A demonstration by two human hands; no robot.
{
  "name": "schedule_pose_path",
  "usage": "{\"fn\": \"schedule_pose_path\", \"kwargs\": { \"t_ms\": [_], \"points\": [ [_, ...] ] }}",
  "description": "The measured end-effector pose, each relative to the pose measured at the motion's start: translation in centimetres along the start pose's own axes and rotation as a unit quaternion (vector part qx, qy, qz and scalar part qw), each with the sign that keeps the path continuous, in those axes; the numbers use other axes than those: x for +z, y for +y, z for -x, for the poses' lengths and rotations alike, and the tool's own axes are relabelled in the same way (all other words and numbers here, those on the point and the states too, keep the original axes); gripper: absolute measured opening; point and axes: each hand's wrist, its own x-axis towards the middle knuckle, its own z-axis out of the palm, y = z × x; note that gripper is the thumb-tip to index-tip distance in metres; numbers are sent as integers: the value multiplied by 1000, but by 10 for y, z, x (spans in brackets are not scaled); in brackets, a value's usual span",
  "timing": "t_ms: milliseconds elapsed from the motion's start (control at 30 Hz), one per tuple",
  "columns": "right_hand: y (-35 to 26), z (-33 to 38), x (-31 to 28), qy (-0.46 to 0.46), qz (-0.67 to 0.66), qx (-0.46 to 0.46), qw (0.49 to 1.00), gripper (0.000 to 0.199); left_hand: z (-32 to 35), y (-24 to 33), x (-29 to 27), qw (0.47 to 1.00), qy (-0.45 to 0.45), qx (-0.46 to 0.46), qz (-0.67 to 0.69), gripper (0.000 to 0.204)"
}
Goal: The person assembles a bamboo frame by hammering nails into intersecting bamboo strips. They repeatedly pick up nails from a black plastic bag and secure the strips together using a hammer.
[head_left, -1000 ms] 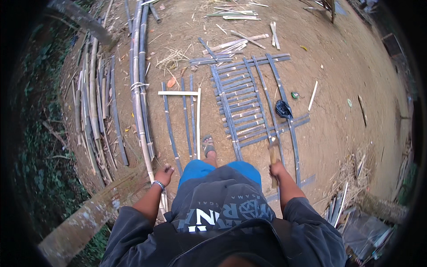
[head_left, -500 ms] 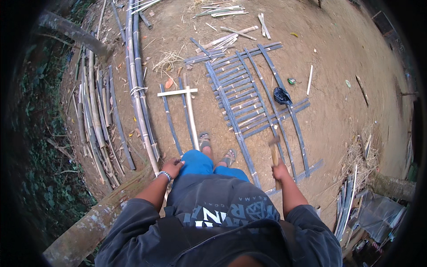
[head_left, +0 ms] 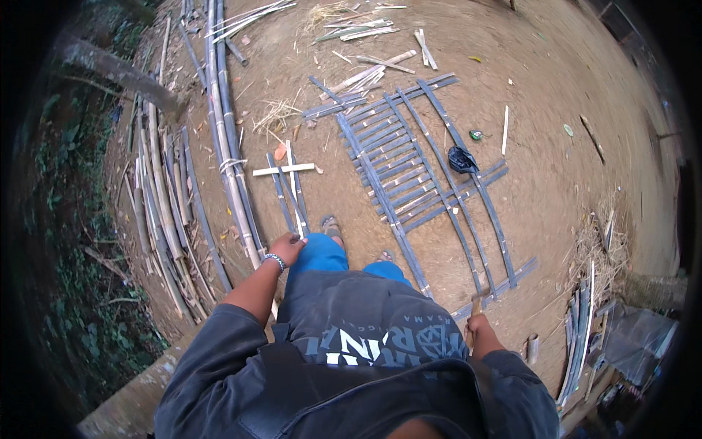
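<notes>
My left hand (head_left: 289,249), with a bead bracelet at its wrist, is beside my blue-clad knee. Its fingers are closed on the near end of a pale bamboo strip (head_left: 292,157), which has a shorter crosspiece (head_left: 267,171) across its far part, forming a cross. Beneath and beside the strip lie darker bamboo slats (head_left: 281,197). Low on the right, my right hand (head_left: 478,328) grips a hammer (head_left: 479,303) by its wooden handle; the head is partly blurred. Farther off on the ground is a bamboo slat frame (head_left: 395,161), with closely set crosspieces on its left part.
A black plastic bag (head_left: 462,159) rests on the frame's right rails. Long bamboo poles (head_left: 227,132) and a pile of thinner poles (head_left: 164,219) lie left. Split strips (head_left: 365,29) are scattered at the far side. A thick log (head_left: 135,388) is at lower left.
My left hand has moved forward and taken hold of the pale strip's near end; the cross has shifted left. My right hand has drawn back toward me with the hammer.
</notes>
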Motion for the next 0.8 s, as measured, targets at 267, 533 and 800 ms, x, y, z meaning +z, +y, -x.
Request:
{"fn": "schedule_pose_path", "kwargs": {
  "t_ms": [267,533,800],
  "points": [
    [-182,51,141,98,211,-255,938,47,-46,28,-31,976,-172,73,-112,59],
    [-334,111,236,76,173,-185,964,44,-130,-12,-102,922,-290,161,-202,48],
    [-409,25,281,164,63,-222,959,49,-174,61,-156,906,-292,238,-193,56]
  ]
}}
